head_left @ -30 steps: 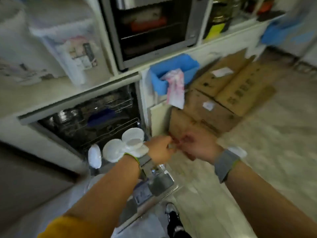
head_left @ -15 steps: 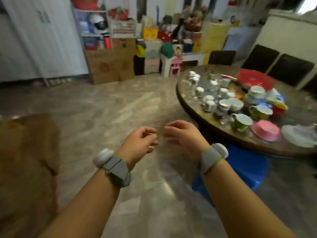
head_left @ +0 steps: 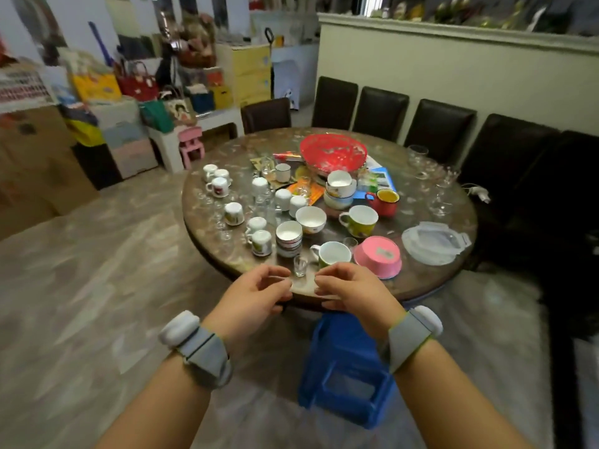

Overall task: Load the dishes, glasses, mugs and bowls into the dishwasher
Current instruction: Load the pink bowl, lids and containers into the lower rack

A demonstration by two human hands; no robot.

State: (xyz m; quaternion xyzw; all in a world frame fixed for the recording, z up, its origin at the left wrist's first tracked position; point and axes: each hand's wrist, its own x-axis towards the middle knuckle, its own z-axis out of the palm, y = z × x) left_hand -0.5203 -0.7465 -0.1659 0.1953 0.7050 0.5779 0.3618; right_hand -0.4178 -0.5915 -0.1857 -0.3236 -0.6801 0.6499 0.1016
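Since half a second ago the view has swung further right and closed on the round table [head_left: 431,283], which now sits centred instead of at the right edge; both hands have come forward to its near rim. Left hand [head_left: 251,296] and right hand [head_left: 351,291] hover side by side, fingers loosely curled, holding nothing; fingertips near each other but apart. Grey wrist bands on both forearms. Small clear shot glass [head_left: 300,265] stands upright at the near edge, between and just beyond the two hands. Just behind it: white mug with green outside [head_left: 331,254], upright; pink bowl [head_left: 377,256] upside down to its right; stack of white bowls [head_left: 289,238] to its left. Further back: several small white cups, some inverted, yellow-green mug [head_left: 359,220], red mug [head_left: 385,200], red basin [head_left: 333,154], clear lid [head_left: 434,243] at right, stemmed glasses at far right edge. Blue plastic stool [head_left: 346,371] on the floor below the right hand. Dark chairs line the far side. Dishwasher not in view.
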